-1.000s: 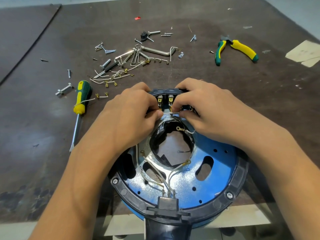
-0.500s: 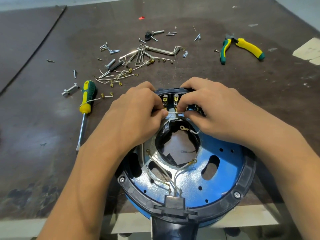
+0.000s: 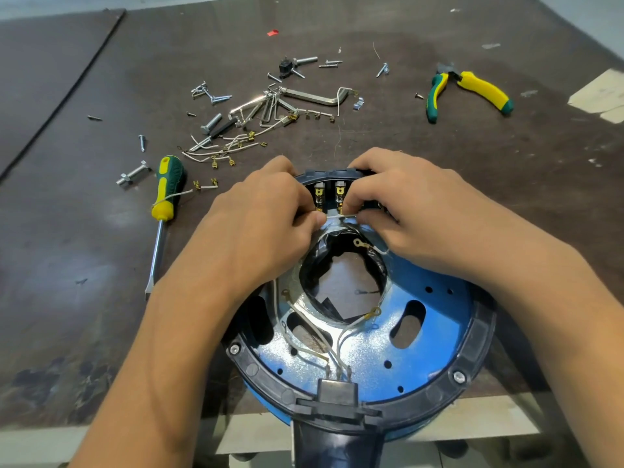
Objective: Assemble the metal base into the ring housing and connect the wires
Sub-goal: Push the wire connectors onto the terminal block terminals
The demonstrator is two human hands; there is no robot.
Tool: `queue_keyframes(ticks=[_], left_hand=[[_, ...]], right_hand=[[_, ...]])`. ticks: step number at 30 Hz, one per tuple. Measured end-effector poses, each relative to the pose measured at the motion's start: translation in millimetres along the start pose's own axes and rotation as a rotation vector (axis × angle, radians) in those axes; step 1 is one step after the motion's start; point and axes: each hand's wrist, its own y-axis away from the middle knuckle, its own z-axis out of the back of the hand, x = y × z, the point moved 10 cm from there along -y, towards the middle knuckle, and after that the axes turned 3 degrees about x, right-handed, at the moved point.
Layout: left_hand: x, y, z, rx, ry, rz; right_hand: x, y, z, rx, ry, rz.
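Observation:
A black ring housing point(image 3: 479, 346) lies at the table's near edge with a blue metal base point(image 3: 429, 336) seated inside it. White wires point(image 3: 341, 336) with ring terminals run from a connector block at its near side across the base. At the far side sit brass terminals point(image 3: 319, 194). My left hand point(image 3: 256, 228) and my right hand point(image 3: 415, 204) both pinch one short white wire point(image 3: 341, 216) stretched between their fingertips just below those terminals. The fingers hide the wire's ends.
A green-yellow screwdriver point(image 3: 165, 197) lies left of the housing. Loose screws, hex keys and spare terminal wires point(image 3: 256, 116) are scattered behind it. Green-yellow pliers point(image 3: 469, 91) lie at the far right. Tape patches point(image 3: 601, 94) mark the right edge.
Both hands keep pinching the wire by the terminals with only slight finger shifts. The view has drifted a little, so everything sits slightly further right.

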Motion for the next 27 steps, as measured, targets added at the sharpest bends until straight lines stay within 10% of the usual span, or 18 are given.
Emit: queue_keyframes(ticks=[27], left_hand=[[0.8,-0.6,-4.9,0.048,-0.055,0.013]], right_hand=[[2.4,0.4,-1.7,0.025,0.041,0.011]])
